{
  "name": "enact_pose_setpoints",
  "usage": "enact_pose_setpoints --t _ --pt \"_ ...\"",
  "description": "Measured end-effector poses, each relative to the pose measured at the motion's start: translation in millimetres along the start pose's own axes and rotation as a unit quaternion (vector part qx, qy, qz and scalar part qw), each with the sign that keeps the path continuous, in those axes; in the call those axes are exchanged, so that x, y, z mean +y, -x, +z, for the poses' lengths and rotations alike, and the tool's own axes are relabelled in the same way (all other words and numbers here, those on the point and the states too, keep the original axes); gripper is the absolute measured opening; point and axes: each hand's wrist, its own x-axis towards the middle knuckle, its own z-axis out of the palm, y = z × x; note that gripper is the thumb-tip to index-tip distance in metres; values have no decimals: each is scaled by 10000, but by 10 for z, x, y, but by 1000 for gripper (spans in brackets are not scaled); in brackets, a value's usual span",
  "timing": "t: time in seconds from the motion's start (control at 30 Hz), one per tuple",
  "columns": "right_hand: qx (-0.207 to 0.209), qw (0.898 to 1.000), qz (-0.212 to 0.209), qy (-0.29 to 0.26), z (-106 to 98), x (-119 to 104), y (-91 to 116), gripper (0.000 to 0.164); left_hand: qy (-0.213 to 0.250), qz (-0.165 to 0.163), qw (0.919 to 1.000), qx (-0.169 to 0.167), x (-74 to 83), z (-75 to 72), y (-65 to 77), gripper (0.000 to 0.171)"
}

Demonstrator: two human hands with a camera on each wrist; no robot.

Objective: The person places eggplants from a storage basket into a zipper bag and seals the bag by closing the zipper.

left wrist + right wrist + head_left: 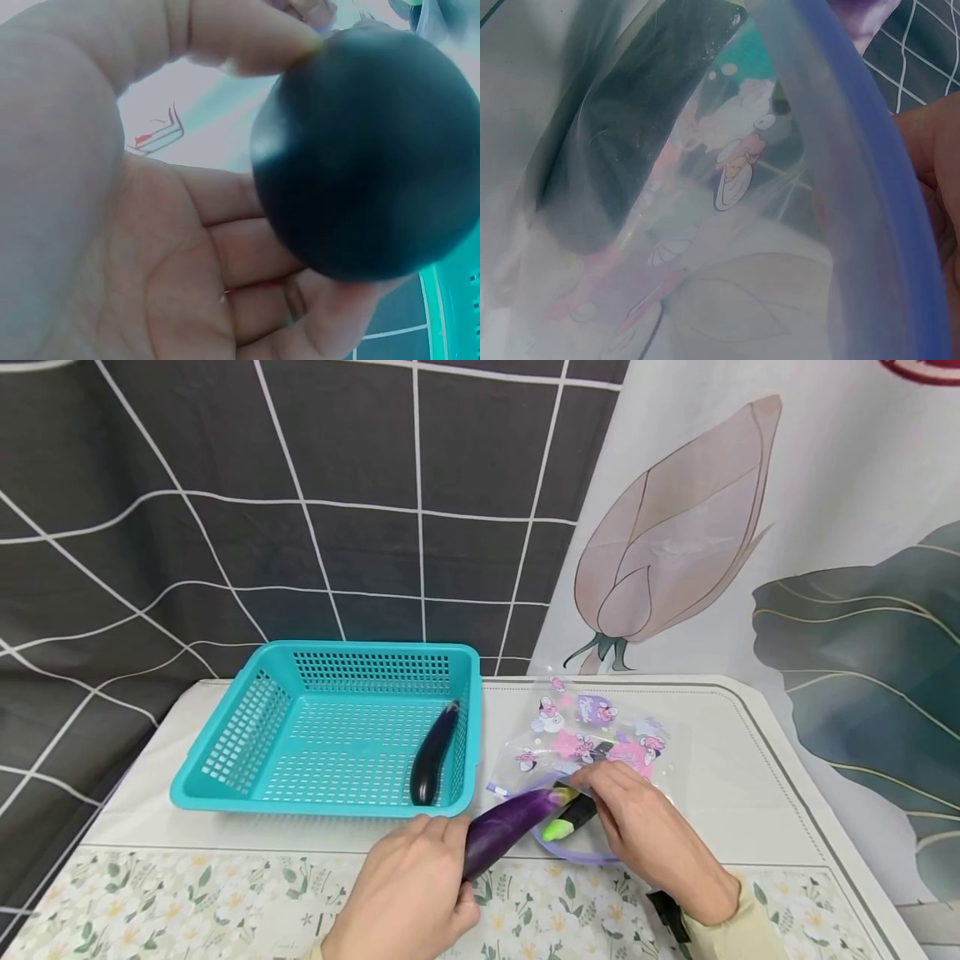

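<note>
A purple eggplant [504, 831] lies in the grip of my left hand [408, 881], its stem end pointing right toward the bag; in the left wrist view its dark rounded end [367, 157] sits between thumb and fingers. My right hand [637, 818] holds the clear zip bag [540, 747] near its mouth, the fingers partly hidden. The bag has pink and purple cartoon prints, and its purple rim [885, 165] stands away from the other side. Inside lies another dark eggplant [645, 120], its green end [557, 831] near the mouth.
A turquoise plastic basket [330, 810] stands left of the bag, with one dark eggplant [433, 760] along its right side. A floral cloth [187, 902] covers the table's front part. Behind hang a dark checked curtain [352, 552] and a pale flower-printed one [675, 552].
</note>
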Motion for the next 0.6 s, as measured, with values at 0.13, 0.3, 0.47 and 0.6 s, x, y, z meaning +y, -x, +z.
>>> enact_pose_setpoints --t 0.13,0.3,0.47,0.6 --pt "0 10000 12 1 -5 1 1 38 -9 31 10000 86 32 18 -14 49" --pt "-5 10000 19 6 -9 -1 3 39 -29 77 9999 72 61 37 -31 47" --pt "12 10000 11 -4 -7 -5 0 38 5 206 9997 110 82 68 -47 43" --pt "8 10000 10 -12 -7 -9 -4 37 67 314 9993 179 92 91 -55 40"
